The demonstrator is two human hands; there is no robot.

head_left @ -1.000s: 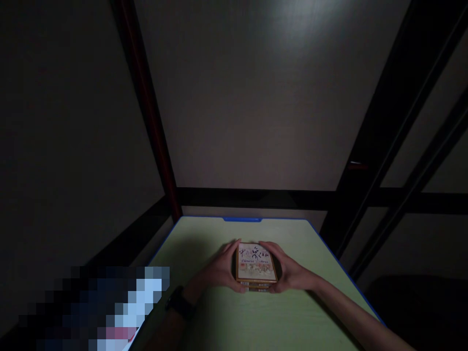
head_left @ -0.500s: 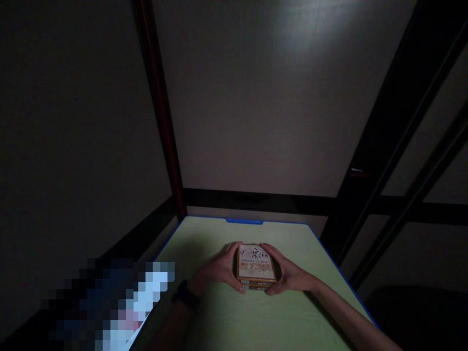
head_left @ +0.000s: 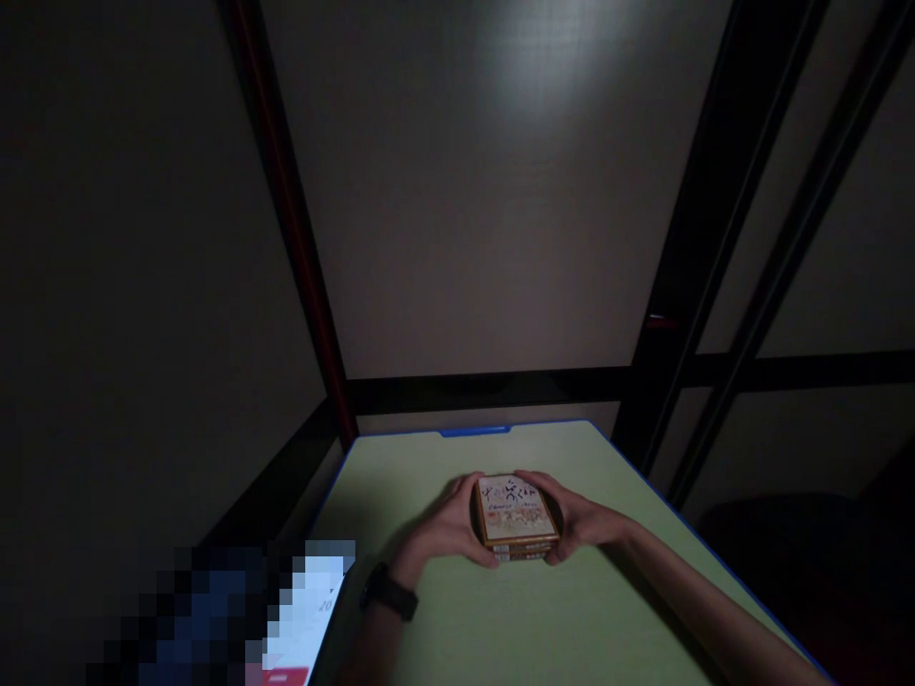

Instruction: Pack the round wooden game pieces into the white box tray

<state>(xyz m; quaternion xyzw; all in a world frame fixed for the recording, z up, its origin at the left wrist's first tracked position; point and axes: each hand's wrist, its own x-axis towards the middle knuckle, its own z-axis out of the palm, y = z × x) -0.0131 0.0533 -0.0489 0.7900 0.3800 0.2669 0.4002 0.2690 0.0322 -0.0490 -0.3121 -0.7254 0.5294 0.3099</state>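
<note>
A Chinese chess box (head_left: 518, 510) with a pale printed lid and brown edges lies face up in the middle of the green tabletop. Its front side shows two layers, perhaps two boxes stacked; I cannot tell which. My left hand (head_left: 457, 524) curves around the left side, thumb at the near corner and fingers at the far one. On the right side my right hand (head_left: 572, 519) grips it the same way. A dark watch (head_left: 390, 593) is on my left wrist. The underside of the box is hidden.
The light green table (head_left: 457, 629) has a blue rim and a blue handle piece (head_left: 476, 432) at its far edge. Behind it stands a grey panelled wall (head_left: 472, 238). At lower left is a bright screen (head_left: 318, 615), partly blurred out. A dark rounded shape (head_left: 786, 534) sits at right.
The camera view has turned slightly, so the table and wall appear rotated. Within the view, the box and both hands sit a little further right, with the grip unchanged.
</note>
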